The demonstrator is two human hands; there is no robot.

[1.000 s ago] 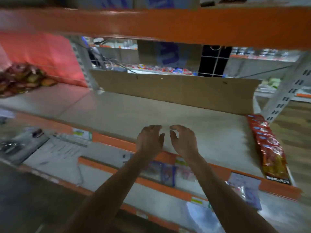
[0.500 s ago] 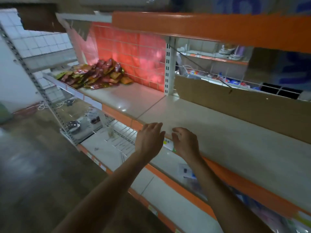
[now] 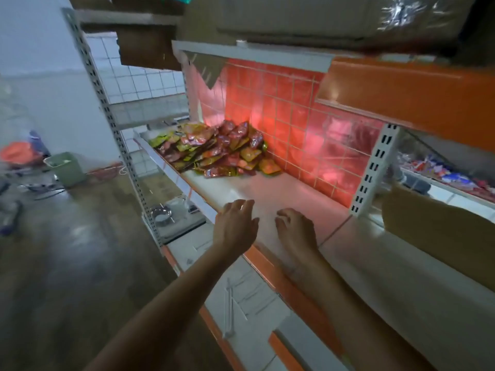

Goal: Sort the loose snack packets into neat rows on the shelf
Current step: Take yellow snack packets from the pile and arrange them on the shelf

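A loose heap of red, yellow and green snack packets (image 3: 217, 151) lies at the far left end of the pale shelf (image 3: 294, 194), against the red tiled back wall. My left hand (image 3: 235, 224) hovers over the shelf's front edge, fingers relaxed and stretched toward the heap, holding nothing. My right hand (image 3: 296, 227) is just to its right over the shelf surface, fingers loosely curled and empty. Both hands are well short of the packets.
An orange-fronted shelf (image 3: 407, 95) hangs overhead. A perforated white upright (image 3: 372, 167) divides the bays, with a cardboard panel (image 3: 439, 231) to its right. Lower shelves (image 3: 241, 290) sit below. A green bin (image 3: 65, 168) and clutter stand on the floor at left.
The view has swung left along the shelf, bringing the packet heap nearer and more central. Both hands stayed side by side and empty, moving left with it.
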